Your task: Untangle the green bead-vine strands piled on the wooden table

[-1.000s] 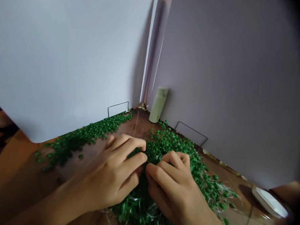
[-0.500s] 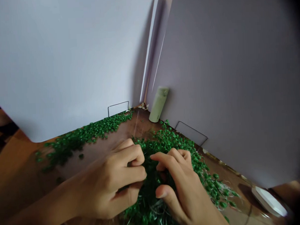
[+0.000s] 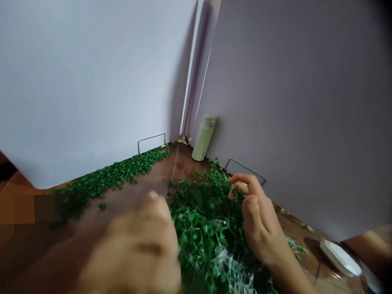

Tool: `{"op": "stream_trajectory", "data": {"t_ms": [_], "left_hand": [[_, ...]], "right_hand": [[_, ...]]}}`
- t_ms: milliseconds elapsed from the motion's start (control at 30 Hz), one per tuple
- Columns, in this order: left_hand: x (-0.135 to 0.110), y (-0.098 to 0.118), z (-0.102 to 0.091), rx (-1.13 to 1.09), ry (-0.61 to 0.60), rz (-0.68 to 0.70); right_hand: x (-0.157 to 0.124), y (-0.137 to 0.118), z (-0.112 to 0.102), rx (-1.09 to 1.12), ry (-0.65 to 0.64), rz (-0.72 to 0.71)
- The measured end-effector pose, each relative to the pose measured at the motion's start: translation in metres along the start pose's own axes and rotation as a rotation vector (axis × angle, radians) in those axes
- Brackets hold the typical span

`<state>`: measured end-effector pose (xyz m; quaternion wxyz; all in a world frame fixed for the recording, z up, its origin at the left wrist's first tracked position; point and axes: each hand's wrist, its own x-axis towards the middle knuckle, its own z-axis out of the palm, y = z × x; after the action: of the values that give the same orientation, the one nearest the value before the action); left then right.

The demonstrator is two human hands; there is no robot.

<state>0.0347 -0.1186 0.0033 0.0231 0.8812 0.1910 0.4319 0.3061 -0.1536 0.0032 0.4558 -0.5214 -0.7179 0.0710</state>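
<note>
A heap of green artificial sprigs (image 3: 205, 224) with small round leaves and pale stems lies on the brown table (image 3: 146, 187). My right hand (image 3: 258, 213) rests on the heap's right side, thumb and forefinger pinched on a green sprig at its far edge. My left hand (image 3: 135, 256) is at the heap's left side, smeared by motion, so its fingers do not show clearly. A second band of green pieces (image 3: 110, 180) stretches along the foot of the left white panel.
Two white panels (image 3: 84, 82) meet in a corner behind the table, held by wire stands (image 3: 150, 140). A pale green bottle (image 3: 204, 137) leans in that corner. A white flat object (image 3: 339, 257) lies at the right edge.
My hands have drawn apart: the right moved right and farther onto the heap's edge, the left swept down and left and is now blurred. The camera shifted slightly.
</note>
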Motion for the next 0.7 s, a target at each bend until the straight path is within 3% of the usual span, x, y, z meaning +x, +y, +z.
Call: {"op": "stream_trajectory", "data": {"t_ms": [67, 100, 233, 400, 467, 533, 700], "left_hand": [[0.009, -0.024, -0.004, 0.004, -0.016, 0.034], [0.014, -0.038, -0.007, 0.068, 0.035, 0.025], [0.023, -0.094, -0.017, 0.364, 0.148, -0.191], [0.004, -0.138, -0.015, 0.469, -0.077, -0.580], [0.000, -0.141, -0.011, 0.487, -0.127, -0.658], [0.002, -0.134, -0.008, 0.443, -0.106, -0.636], [0.017, -0.078, 0.000, 0.150, -0.008, -0.370]], "right_hand": [[0.000, 0.003, -0.003, 0.136, -0.018, 0.037], [-0.001, 0.002, -0.002, 0.198, -0.054, 0.038], [-0.008, -0.007, 0.009, 0.253, -0.276, 0.044], [-0.005, -0.009, 0.023, 0.240, -0.316, 0.028], [-0.003, -0.008, 0.025, 0.247, -0.291, 0.008], [-0.002, -0.008, 0.026, 0.241, -0.280, 0.000], [-0.004, -0.012, 0.027, 0.200, -0.286, -0.001]]}}
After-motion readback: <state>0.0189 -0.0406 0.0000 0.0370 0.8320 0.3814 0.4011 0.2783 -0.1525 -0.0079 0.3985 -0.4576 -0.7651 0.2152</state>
